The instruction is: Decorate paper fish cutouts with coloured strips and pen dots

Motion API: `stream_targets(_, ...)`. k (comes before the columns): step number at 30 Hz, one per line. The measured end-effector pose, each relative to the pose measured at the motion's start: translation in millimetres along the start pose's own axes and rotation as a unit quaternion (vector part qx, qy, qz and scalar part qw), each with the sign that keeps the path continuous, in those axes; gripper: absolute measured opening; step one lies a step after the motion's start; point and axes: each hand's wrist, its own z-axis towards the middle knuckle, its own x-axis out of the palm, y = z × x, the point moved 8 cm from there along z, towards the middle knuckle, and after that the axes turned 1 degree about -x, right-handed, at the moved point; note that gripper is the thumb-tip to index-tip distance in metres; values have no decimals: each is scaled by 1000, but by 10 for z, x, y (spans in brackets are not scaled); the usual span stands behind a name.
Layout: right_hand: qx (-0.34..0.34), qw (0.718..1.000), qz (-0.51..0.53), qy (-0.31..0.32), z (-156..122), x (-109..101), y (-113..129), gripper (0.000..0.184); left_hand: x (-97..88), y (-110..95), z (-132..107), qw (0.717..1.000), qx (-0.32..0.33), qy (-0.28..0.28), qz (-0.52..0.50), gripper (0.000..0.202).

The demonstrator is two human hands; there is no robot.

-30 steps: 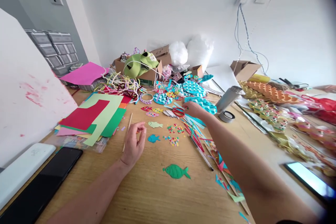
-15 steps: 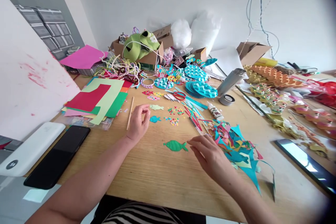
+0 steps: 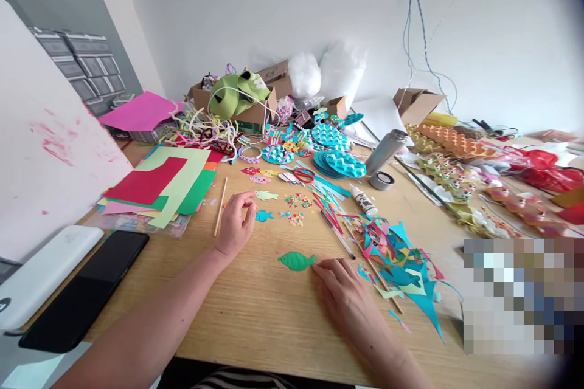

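Note:
A green paper fish [image 3: 296, 261] with drawn lines lies on the wooden table in front of me. My right hand [image 3: 343, 293] rests beside it, fingers together and fingertips on its tail. Further left, my left hand [image 3: 236, 225] is held with curled fingers; anything between thumb and forefinger is hidden. Its forefinger is close to a pale green paper fish [image 3: 267, 195], and a blue paper fish [image 3: 264, 215] lies just right of its thumb. A thin wooden stick [image 3: 221, 206] lies left of that hand. Small coloured paper dots [image 3: 292, 219] are grouped beyond the green fish.
Paper scraps [image 3: 401, 255], a pen [image 3: 338, 234] and a glue bottle [image 3: 364, 200] lie to the right. Coloured sheets [image 3: 191, 164] and a black phone [image 3: 84, 292] are left. A steel flask [image 3: 387, 152] stands behind, near blue scalloped discs [image 3: 342, 164]. One area at right is pixelated.
The view has shifted slightly, moving the scene left and down in the picture. My right hand has lowered onto the green fish's tail. My left hand keeps its curled pose.

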Motion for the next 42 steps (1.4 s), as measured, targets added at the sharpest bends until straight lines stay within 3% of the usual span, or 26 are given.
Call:
stream_targets(6,17,999,41,-10,29,-59,-1,32,13,17,-2,1000,1,8,-1,19)
stream_targets(10,42,996,57,-45,61,-206,-182,25,19,26,-3,1000,-1,8,-4,19)
stream_targets(15,108,990,53,-76,291,-516,-642,26,36,19,-10,1000,-4,13,-8,19)
stream_targets(20,220,969,74,-83,720,-747,-1283,30,48,21,-24,1000,3,17,-5,20)
stream_targets(26,251,968,19,-9,1221,-607,-1743,25,36,24,-8,1000,14,13,-4,21)
stream_targets(34,295,948,-25,121,1470,-210,-1960,12,43,40,1,1000,7,20,-6,21)
stream_targets(39,315,929,-23,191,1592,-26,-2055,32,45,59,-4,1000,10,17,-7,20)
stream_targets(42,323,920,-25,220,1648,64,-2086,34,43,66,0,1000,9,18,-5,20)
